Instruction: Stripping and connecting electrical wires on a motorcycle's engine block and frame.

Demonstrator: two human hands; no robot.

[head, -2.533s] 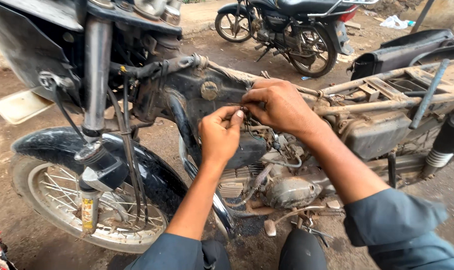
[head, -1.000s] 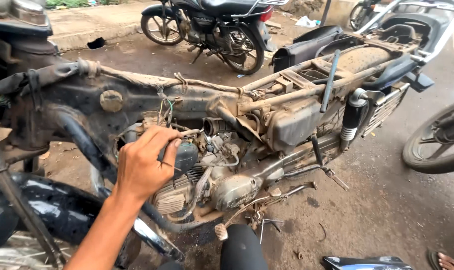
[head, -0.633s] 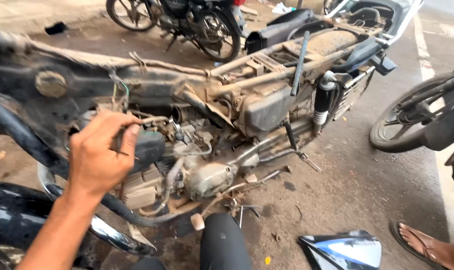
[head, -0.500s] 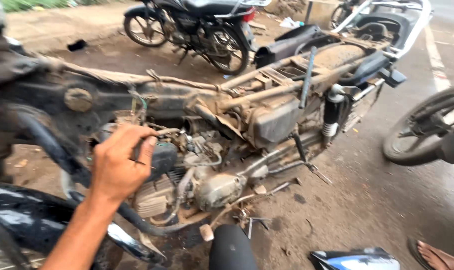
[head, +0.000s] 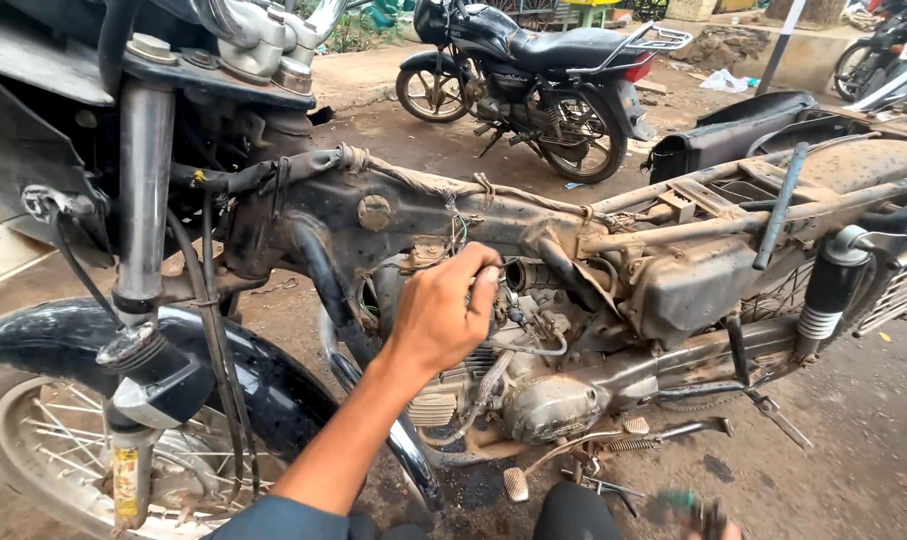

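Observation:
A stripped, mud-caked motorcycle frame (head: pixel 374 215) stands side-on in front of me, with no tank or seat on it. My left hand (head: pixel 439 315) reaches in over the engine (head: pixel 554 405), its fingers pinched on a small fitting (head: pixel 494 275) beside the round intake rubber (head: pixel 522 272) above the carburettor. Only the fingertips of my right hand (head: pixel 712 525) show at the bottom edge, blurred. They hold a blurred green-handled tool (head: pixel 679 497).
The front fork (head: pixel 144 190) and spoked front wheel (head: pixel 34 450) fill the left side. A rear shock (head: pixel 829 290) is at right. A black parked motorcycle (head: pixel 534 60) and a loose black seat (head: pixel 734 135) stand behind. My knee (head: pixel 574 510) is under the engine.
The view has swung back left, so fork and front wheel show again. My left hand stays at the same spot on the engine. My right hand, gone from view earlier, enters below with a tool.

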